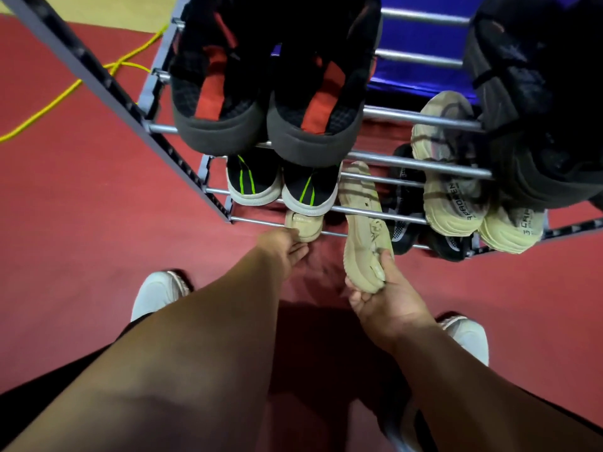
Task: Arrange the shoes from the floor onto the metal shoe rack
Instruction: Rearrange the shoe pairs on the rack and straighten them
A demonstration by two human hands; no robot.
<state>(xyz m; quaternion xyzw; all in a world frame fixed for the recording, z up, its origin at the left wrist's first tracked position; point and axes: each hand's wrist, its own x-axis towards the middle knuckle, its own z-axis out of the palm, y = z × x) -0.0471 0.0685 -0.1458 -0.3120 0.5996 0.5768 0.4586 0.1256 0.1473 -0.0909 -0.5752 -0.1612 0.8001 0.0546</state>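
Observation:
The metal shoe rack point(421, 166) with silver bars stands in front of me on the red floor. My right hand point(388, 295) grips the heel of a beige shoe point(360, 220), whose toe lies across the lowest bars. My left hand point(288, 247) touches the heel of a second beige shoe point(305, 225) that sits on the lowest tier, mostly hidden beneath the shoes above. My left hand's fingers look fairly straight against it.
A black and red pair point(270, 102) fills the upper tier, a black pair with green stripes point(284, 187) sits below. Another beige pair point(470, 207) and dark shoes point(538, 102) occupy the right side. A yellow cable point(65, 93) lies at left. My white shoes point(160, 295) flank my arms.

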